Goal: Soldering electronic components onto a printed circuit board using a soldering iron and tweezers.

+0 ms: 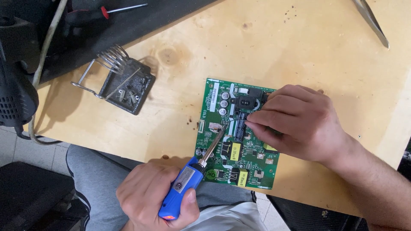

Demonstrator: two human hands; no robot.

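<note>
Circuit board: a green circuit board (236, 134) is laid flat on the wooden table (274, 47), close to the table's near edge, with black sockets, round capacitors and yellow-topped parts on its upper face.
Left hand: the left hand (156, 199) is closed around the handle of a blue soldering iron (182, 188), below and left of the board, off the table edge.
Iron tip: the metal shaft is slanted up and right, and its tip is set on the board's left-centre area.
Right hand: the right hand (299, 122) is rested on the board's right half, its fingertips pinched on a small dark component (243, 124) near the board's middle.
Stand: a coil-spring iron stand (122, 81) is seen well left of the board.
Screwdriver: a red-handled screwdriver (107, 11) is seen far up and left of the board.
</note>
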